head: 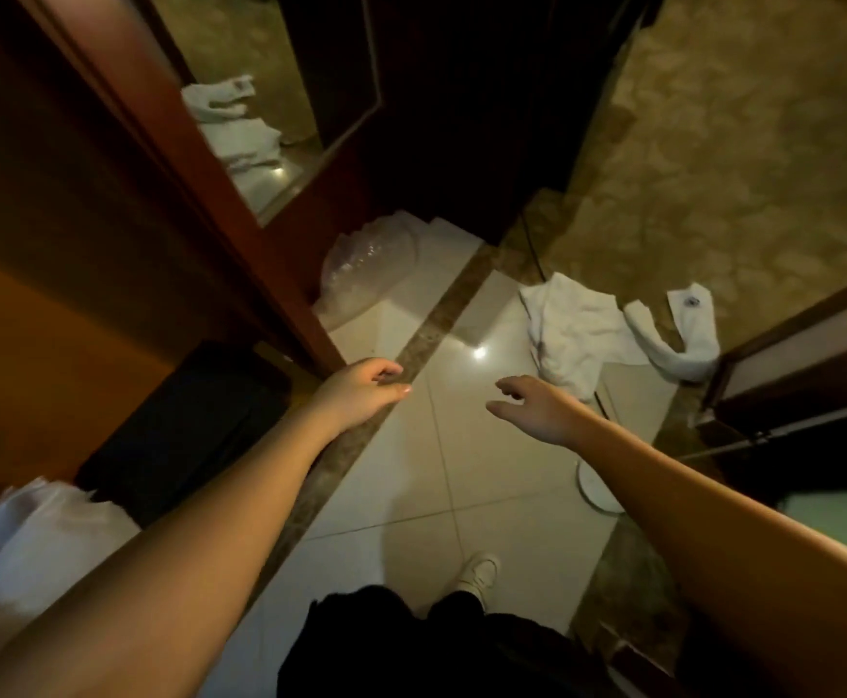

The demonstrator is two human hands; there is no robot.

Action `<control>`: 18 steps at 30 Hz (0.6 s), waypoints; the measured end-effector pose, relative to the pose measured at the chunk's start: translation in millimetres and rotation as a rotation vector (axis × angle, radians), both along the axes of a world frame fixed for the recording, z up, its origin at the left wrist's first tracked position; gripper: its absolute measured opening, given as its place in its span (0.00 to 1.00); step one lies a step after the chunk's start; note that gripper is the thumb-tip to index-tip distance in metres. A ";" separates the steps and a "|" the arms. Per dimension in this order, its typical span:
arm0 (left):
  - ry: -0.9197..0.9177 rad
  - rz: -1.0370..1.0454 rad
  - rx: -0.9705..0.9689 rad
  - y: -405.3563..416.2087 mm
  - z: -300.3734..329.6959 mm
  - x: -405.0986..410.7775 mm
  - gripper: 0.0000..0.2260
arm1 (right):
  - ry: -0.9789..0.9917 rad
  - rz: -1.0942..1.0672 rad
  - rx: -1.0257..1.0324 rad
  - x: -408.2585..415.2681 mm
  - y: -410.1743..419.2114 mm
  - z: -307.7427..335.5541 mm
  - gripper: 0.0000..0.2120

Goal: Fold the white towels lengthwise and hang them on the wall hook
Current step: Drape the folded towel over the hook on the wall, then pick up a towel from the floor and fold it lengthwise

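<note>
— Where were the towels?
— Crumpled white towels [577, 335] lay on glossy pale tile, just beyond the right hand [537, 408].
— And the hands?
— Both empty: right loosely spread, left hand [361, 390] seemingly relaxed, fingers curled.

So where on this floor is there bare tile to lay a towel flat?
The widest bare patch is the pale tile between the brown inlay strip and the white towels, under both hands. It is crowded right, where the towels sprawl, and at the top by the clear plastic bag.
</note>
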State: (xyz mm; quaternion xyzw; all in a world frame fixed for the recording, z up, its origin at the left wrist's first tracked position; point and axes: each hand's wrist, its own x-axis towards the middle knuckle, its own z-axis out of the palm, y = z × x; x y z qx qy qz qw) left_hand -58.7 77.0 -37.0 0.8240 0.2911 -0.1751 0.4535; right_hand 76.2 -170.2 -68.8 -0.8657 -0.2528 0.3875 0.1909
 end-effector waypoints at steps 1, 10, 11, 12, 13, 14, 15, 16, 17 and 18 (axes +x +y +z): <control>0.023 -0.028 -0.007 -6.9 -7.5 17.6 0.21 | 0.017 -0.025 -0.015 10.5 -8.4 -8.0 0.29; 0.128 -0.212 -0.054 -44.9 -94.5 188.7 0.17 | 0.167 -0.287 -0.214 115.2 -67.4 -88.9 0.28; 0.143 -0.227 -0.066 -46.6 -107.0 210.1 0.17 | 0.179 -0.318 -0.242 129.2 -73.4 -100.7 0.28; 0.160 -0.237 -0.079 -47.6 -119.6 231.8 0.17 | 0.193 -0.350 -0.272 142.8 -79.5 -112.8 0.28; 0.173 -0.247 -0.089 -48.6 -132.2 254.9 0.17 | 0.204 -0.386 -0.297 156.9 -85.3 -124.9 0.27; 0.186 -0.260 -0.096 -49.9 -144.7 278.1 0.17 | 0.218 -0.427 -0.318 171.2 -90.6 -137.2 0.27; 0.205 -0.276 -0.102 -51.6 -157.3 299.7 0.17 | 0.236 -0.474 -0.335 184.0 -95.8 -149.6 0.27; 0.226 -0.301 -0.107 -53.6 -170.9 322.0 0.17 | 0.257 -0.522 -0.354 197.6 -100.2 -163.0 0.27; 0.244 -0.330 -0.111 -55.5 -185.2 343.3 0.17 | 0.280 -0.567 -0.369 211.5 -103.5 -177.2 0.27; 0.261 -0.358 -0.111 -58.1 -199.0 362.7 0.16 | 0.301 -0.605 -0.381 224.4 -106.7 -190.7 0.27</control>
